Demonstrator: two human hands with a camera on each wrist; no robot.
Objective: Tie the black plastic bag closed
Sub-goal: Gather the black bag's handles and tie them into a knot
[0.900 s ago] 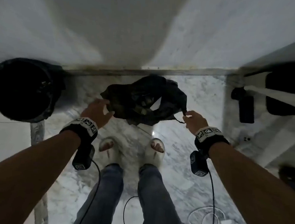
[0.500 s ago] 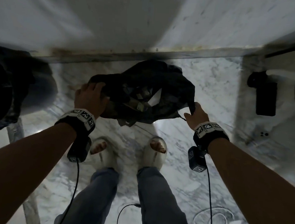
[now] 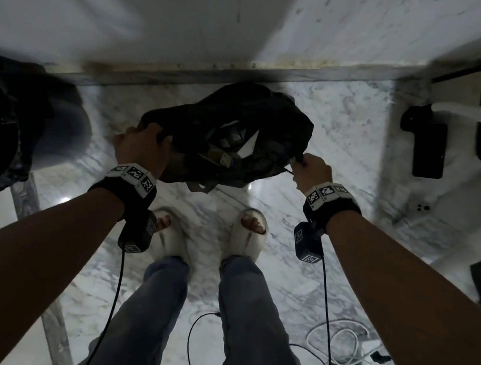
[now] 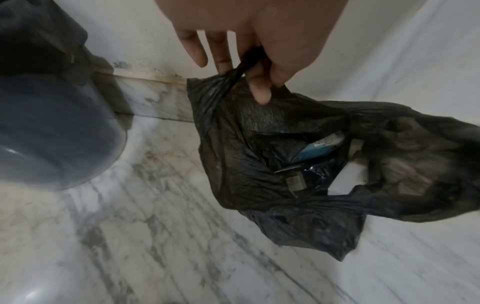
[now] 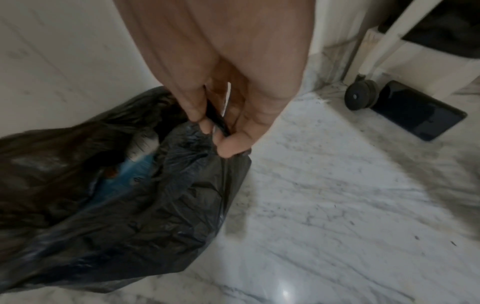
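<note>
A thin black plastic bag (image 3: 237,130) hangs above the marble floor between my two hands, its mouth open with packets and paper showing inside. My left hand (image 3: 141,145) pinches the bag's left corner; in the left wrist view that bunched corner of the bag (image 4: 259,164) runs between thumb and finger of the left hand (image 4: 249,67), with the other fingers loose. My right hand (image 3: 310,170) pinches the right corner. In the right wrist view the right hand (image 5: 221,131) holds a twisted strip of the bag (image 5: 130,205) tight.
A dark round bin (image 3: 16,127) stands at the left, by the wall (image 3: 188,20). A black caster (image 5: 359,95) and a flat dark device (image 5: 418,113) lie at the right. Cables (image 3: 344,349) trail on the floor behind my sandalled feet (image 3: 248,234).
Both hands have lifted the bag off the floor and drawn its corners apart. My left hand went from reaching to pinching the left corner. The view shifted right, cutting off the bin.
</note>
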